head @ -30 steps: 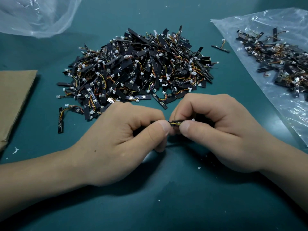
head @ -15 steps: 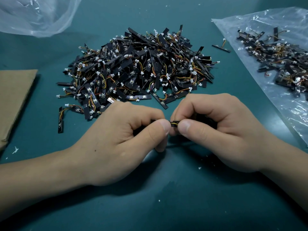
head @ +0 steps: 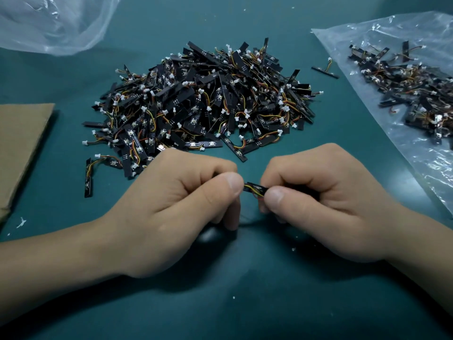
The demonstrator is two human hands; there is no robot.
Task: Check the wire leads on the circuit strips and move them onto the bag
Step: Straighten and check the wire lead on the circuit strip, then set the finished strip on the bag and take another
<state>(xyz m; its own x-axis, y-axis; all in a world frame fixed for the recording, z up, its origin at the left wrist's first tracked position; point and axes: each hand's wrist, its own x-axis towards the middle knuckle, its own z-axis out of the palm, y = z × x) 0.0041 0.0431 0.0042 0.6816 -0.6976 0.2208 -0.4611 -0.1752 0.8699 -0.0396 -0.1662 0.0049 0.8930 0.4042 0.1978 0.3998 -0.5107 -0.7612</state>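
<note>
Left hand (head: 171, 204) and right hand (head: 318, 200) pinch 1 circuit strip (head: 256, 188) between them; seemingly light, leads (head: 248, 185) fragile, so grip its stiff body.

One black circuit strip (head: 256, 188) (yellow and red wire leads (head: 248, 185) at its exposed end) is pinched level between left hand (head: 171, 204) and right hand (head: 318, 200). The large strip pile (head: 203, 101) lies just behind. A smaller heap (head: 416, 94) rests on the clear bag (head: 416, 153), far right.
</note>
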